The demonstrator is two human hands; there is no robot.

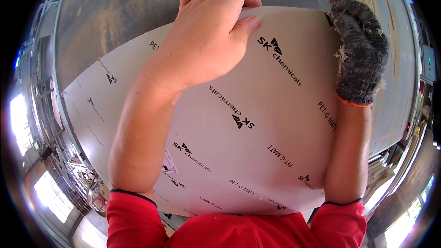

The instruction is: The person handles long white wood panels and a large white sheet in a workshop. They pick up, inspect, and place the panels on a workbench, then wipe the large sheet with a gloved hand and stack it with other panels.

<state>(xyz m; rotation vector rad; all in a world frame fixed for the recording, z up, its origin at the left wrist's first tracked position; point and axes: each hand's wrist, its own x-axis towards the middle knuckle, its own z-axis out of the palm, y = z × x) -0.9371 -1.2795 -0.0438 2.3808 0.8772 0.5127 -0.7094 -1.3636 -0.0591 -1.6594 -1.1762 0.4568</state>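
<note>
A large white panel [275, 124], covered with a printed film with black lettering and logos, stretches from my waist to the middle of a grey table. My bare left hand [213, 32] is closed at the panel's far edge, its thumb on the top face and its fingers curled at the rim. Over the far right corner, my right hand [360, 50] wears a frayed dark grey knitted glove with an orange cuff. Its fingers are bent round that corner; their tips are hidden. A small paper label [169, 162] shows on the panel beside my left forearm.
The grey tabletop [138, 0] is streaked with tan dust beyond the panel. At far right stands a grey box with a green light [429, 59]. Metal racks and frames [46, 78] line the left side, with bright windows behind.
</note>
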